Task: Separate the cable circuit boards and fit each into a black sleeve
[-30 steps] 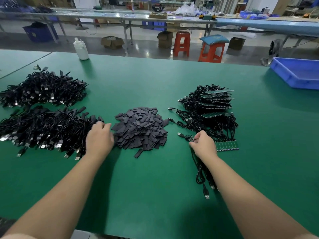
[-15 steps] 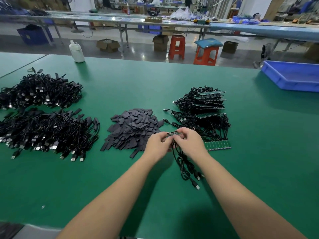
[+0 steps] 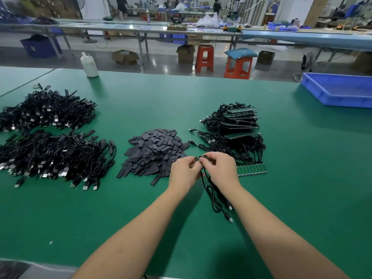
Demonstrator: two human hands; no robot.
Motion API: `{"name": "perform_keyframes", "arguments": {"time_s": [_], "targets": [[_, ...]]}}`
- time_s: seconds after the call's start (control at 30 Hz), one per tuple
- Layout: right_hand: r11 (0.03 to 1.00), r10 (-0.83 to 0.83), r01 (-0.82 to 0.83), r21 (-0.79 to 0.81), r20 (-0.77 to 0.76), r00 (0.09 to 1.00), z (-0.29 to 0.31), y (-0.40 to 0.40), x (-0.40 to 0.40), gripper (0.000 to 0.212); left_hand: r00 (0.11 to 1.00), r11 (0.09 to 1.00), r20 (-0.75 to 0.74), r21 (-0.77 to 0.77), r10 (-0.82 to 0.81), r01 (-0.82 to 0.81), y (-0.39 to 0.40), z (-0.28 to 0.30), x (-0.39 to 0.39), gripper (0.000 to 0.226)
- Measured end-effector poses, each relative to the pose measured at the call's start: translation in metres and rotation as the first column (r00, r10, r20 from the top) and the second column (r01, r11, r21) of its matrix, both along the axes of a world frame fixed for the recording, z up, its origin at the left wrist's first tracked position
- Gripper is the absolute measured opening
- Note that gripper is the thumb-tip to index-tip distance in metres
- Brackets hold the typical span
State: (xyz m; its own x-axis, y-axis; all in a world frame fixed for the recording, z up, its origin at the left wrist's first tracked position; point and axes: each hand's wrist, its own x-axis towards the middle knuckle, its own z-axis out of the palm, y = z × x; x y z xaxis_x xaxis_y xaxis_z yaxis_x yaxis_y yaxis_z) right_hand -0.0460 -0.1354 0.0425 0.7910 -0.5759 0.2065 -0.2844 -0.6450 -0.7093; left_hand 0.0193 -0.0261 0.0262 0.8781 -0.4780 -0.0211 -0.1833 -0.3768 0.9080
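A short strip of joined green circuit boards (image 3: pixel 201 157) is pinched from both ends between my left hand (image 3: pixel 184 171) and my right hand (image 3: pixel 221 170), just above the green table (image 3: pixel 181 228). Black USB cables (image 3: pixel 216 198) hang from the strip down onto the table between my forearms. A heap of flat black sleeves (image 3: pixel 155 153) lies just left of my hands. Behind my right hand sits a pile of uncut board strips with cables (image 3: pixel 237 125), and one green strip (image 3: pixel 252 170) lies flat beside my right hand.
Two big heaps of finished black cables (image 3: pixel 54 154) fill the left of the table. A white bottle (image 3: pixel 89 65) stands at the far edge, a blue tray (image 3: pixel 340 89) at the far right. Stools and boxes sit on the floor beyond.
My left hand left the cable heap on the left and came across to join my right hand. Both hands lifted the board strip with its cables and now pinch it together.
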Motion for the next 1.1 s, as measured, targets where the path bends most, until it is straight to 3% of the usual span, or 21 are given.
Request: {"name": "perform_keyframes", "arguments": {"time_s": [0.13,0.33,0.47,0.57,0.63,0.7,0.77,0.8,0.9,1.0,1.1], "targets": [[0.993,-0.029,0.03,-0.11,0.01,1.0,-0.004,0.005,-0.001,0.013,0.989,0.994,0.139,0.086,0.047,-0.06,-0.002,0.001,-0.005,0.032],[0.978,-0.17,0.164,-0.127,-0.038,0.985,-0.011,-0.027,-0.002,0.023,0.995,0.999,0.1,0.045,0.016,-0.02,0.009,0.004,0.002,0.03],[0.971,-0.194,0.207,0.119,-0.109,0.975,-0.014,-0.054,0.002,0.036,0.991,0.999,0.13,0.031,-0.032,0.028,0.026,0.014,0.007,0.035],[0.961,-0.224,0.235,0.143,-0.086,0.971,-0.013,-0.053,0.005,0.042,0.994,0.991,0.019,-0.077,-0.104,0.105,0.033,0.021,0.01,0.021],[0.974,-0.101,0.108,0.198,-0.044,0.994,-0.011,-0.037,0.006,0.032,0.994,0.985,-0.04,-0.143,-0.102,0.095,0.034,0.025,0.01,0.009],[0.874,0.128,-0.107,0.474,-0.014,0.992,-0.009,-0.012,0.006,0.026,0.993,0.978,-0.103,-0.204,-0.059,0.037,0.034,0.025,0.011,0.007],[0.662,0.282,-0.227,0.714,0.044,0.958,-0.011,0.01,0.004,0.029,0.983,0.973,-0.182,-0.229,-0.009,-0.034,0.035,0.022,0.013,0.005],[0.629,0.302,-0.252,0.735,0.067,0.951,-0.014,0.017,0.003,0.028,0.978,0.973,-0.21,-0.224,0.014,-0.062,0.036,0.019,0.015,0.004],[0.702,0.244,-0.221,0.678,0.063,0.968,-0.024,0.033,-0.001,0.026,0.971,0.984,-0.23,-0.149,0.061,-0.097,0.046,0.008,0.022,0.006],[0.658,0.2,-0.202,0.725,0.091,0.976,-0.034,0.04,-0.001,0.026,0.961,0.992,-0.275,-0.123,0.004,-0.04,0.058,-0.006,0.025,0.007],[0.664,0.206,-0.154,0.732,0.019,0.978,-0.043,0.042,0.0,0.024,0.953,0.993,-0.302,-0.115,-0.029,-0.006,0.066,-0.017,0.027,0.006]]}}
